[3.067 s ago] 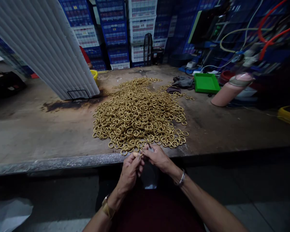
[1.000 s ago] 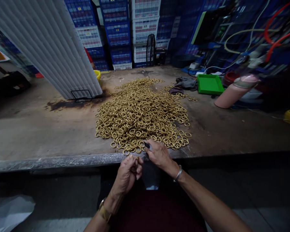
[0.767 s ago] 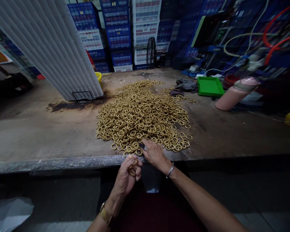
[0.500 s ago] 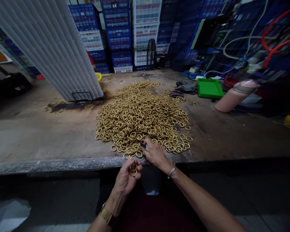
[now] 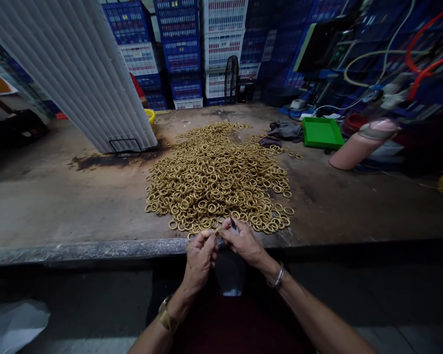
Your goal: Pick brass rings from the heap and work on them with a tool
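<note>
"Looking down at our hands, what do we find between them?"

"We have a small, gold-coloured, metallic-looking ring (image 5: 217, 231), pinched between the thumb and fingers of our left hand (image 5: 200, 259). It sits by the near edge of the brown, stained worktop (image 5: 77, 206), where our hands come together."

"Which way does it lie from our right hand (image 5: 245, 247)?"

"Just to the left, right at that hand's thumb tip. We cannot tell whether those fingertips grip the ring or only touch it. The same hand is curled around a dark, slim, pointed piece (image 5: 233, 222), too small for us to identify."

"Does the ring have a long axis?"

"It is round, so none, and we see too little of it to read its tilt. The broad heap of matching gold-coloured rings (image 5: 214, 179) spreads just beyond our fingertips, and our right hand is nearer to it."

"What differs from half a second ago?"

"In that earlier view our hands are apart, two rings show in our left, and our right reaches over the heap's near edge. Now our right is drawn back to meet our left."
</note>
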Action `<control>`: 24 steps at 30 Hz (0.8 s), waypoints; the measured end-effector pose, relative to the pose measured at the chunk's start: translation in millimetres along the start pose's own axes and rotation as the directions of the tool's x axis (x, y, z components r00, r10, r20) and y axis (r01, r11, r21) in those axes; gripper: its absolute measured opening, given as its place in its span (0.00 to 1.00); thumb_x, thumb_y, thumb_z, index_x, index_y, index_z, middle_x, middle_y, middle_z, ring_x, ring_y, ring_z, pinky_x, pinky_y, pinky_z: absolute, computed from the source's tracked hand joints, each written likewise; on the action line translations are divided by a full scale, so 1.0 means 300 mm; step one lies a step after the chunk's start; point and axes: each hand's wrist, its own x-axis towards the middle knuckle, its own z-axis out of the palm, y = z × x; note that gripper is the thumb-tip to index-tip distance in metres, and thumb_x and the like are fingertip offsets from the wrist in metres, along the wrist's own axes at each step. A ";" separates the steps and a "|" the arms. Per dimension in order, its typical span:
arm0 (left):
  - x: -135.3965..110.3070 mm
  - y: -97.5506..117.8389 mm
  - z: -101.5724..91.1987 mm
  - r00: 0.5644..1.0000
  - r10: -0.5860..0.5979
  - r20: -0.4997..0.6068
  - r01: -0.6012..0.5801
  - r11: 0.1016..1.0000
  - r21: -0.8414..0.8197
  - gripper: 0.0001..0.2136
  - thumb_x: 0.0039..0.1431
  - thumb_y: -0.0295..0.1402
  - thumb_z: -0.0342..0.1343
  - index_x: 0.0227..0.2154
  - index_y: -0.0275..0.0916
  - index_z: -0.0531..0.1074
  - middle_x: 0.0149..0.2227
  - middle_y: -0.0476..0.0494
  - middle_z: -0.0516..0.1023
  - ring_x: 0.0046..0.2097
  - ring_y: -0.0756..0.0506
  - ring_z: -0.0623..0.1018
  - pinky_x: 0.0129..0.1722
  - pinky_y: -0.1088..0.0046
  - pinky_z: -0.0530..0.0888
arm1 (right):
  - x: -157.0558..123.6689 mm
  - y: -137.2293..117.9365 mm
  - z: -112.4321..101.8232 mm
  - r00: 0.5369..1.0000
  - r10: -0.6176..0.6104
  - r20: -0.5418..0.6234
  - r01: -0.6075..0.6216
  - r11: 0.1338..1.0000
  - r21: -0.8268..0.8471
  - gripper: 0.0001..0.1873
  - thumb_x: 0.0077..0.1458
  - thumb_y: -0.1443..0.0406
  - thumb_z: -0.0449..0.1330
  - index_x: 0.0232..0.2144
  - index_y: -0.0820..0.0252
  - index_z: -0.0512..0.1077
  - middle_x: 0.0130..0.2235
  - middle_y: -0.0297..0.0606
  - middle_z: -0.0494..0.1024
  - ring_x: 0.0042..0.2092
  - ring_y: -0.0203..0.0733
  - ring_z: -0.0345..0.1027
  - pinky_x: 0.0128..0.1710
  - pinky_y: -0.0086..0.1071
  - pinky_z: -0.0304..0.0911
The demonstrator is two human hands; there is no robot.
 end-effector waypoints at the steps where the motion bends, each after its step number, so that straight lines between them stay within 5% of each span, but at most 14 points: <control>1: -0.001 0.005 0.001 1.000 0.013 0.000 -0.013 0.999 0.037 0.14 0.49 0.45 0.54 0.31 0.38 0.68 0.19 0.55 0.64 0.17 0.57 0.60 0.15 0.83 0.55 | -0.001 0.001 0.002 1.000 -0.002 0.003 0.002 1.000 0.002 0.10 0.48 0.58 0.54 0.25 0.57 0.59 0.18 0.24 0.60 0.19 0.28 0.50 0.19 0.23 0.50; 7: -0.011 0.039 0.009 0.970 0.242 0.038 -0.244 0.941 0.236 0.09 0.50 0.39 0.55 0.26 0.37 0.71 0.22 0.52 0.67 0.24 0.54 0.64 0.24 0.80 0.62 | 0.013 -0.005 0.009 0.997 -0.050 -0.060 0.042 0.990 -0.134 0.11 0.46 0.59 0.55 0.19 0.59 0.60 0.19 0.27 0.60 0.23 0.30 0.53 0.23 0.24 0.52; 13: -0.007 0.024 0.003 0.987 -0.047 0.153 0.039 0.998 0.052 0.14 0.53 0.44 0.50 0.23 0.38 0.63 0.19 0.54 0.62 0.17 0.57 0.59 0.16 0.82 0.55 | 0.010 -0.015 0.017 0.996 -0.036 -0.086 0.019 0.981 -0.194 0.10 0.45 0.60 0.54 0.19 0.59 0.60 0.19 0.26 0.58 0.23 0.30 0.50 0.23 0.24 0.50; 18: -0.008 0.017 0.000 0.984 -0.063 0.166 0.073 0.996 -0.054 0.14 0.51 0.44 0.53 0.27 0.38 0.63 0.21 0.55 0.63 0.18 0.57 0.60 0.17 0.83 0.56 | 0.011 0.001 0.009 0.998 0.020 -0.061 -0.024 0.997 -0.076 0.08 0.48 0.62 0.50 0.22 0.59 0.61 0.19 0.27 0.61 0.21 0.30 0.52 0.22 0.24 0.51; 21: -0.012 0.018 -0.001 0.989 -0.052 0.137 0.061 0.996 -0.062 0.14 0.51 0.45 0.53 0.28 0.38 0.62 0.22 0.55 0.64 0.18 0.57 0.60 0.17 0.83 0.56 | 0.008 0.018 0.002 0.990 -0.062 -0.128 0.032 0.975 -0.221 0.08 0.49 0.63 0.51 0.21 0.60 0.63 0.20 0.29 0.63 0.23 0.30 0.54 0.24 0.24 0.52; 24: -0.012 0.020 -0.002 0.993 -0.017 0.118 0.018 1.000 -0.009 0.15 0.51 0.46 0.52 0.28 0.38 0.62 0.22 0.55 0.63 0.18 0.57 0.59 0.16 0.83 0.56 | -0.010 0.029 0.001 0.982 -0.179 -0.053 0.141 0.896 -0.421 0.07 0.50 0.65 0.51 0.22 0.59 0.65 0.21 0.30 0.64 0.24 0.31 0.55 0.25 0.24 0.51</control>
